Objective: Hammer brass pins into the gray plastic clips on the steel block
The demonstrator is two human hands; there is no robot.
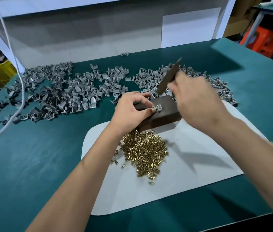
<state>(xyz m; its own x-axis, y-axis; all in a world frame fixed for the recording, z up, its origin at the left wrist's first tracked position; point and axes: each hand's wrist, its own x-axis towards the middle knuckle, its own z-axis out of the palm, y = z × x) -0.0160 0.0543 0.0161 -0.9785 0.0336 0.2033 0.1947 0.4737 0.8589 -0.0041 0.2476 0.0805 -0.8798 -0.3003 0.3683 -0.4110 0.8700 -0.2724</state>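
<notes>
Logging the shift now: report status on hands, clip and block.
Left hand pinches gray clip on steel block. Right hand grips dark striking tool, raised, blurred. Nothing blocking the clip.

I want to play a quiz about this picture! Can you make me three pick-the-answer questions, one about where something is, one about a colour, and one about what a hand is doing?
1. Where is the pile of brass pins?
A. on the white sheet
B. on the steel block
C. in a yellow crate

2. What colour is the table top?
A. red
B. teal green
C. white

3. What is the left hand doing?
A. lying flat
B. pointing
C. pinching a gray clip

Answers: 1 A, pins lie on the sheet beside the block. 2 B, the surface is teal. 3 C, fingers pinch the clip on the block.
</notes>
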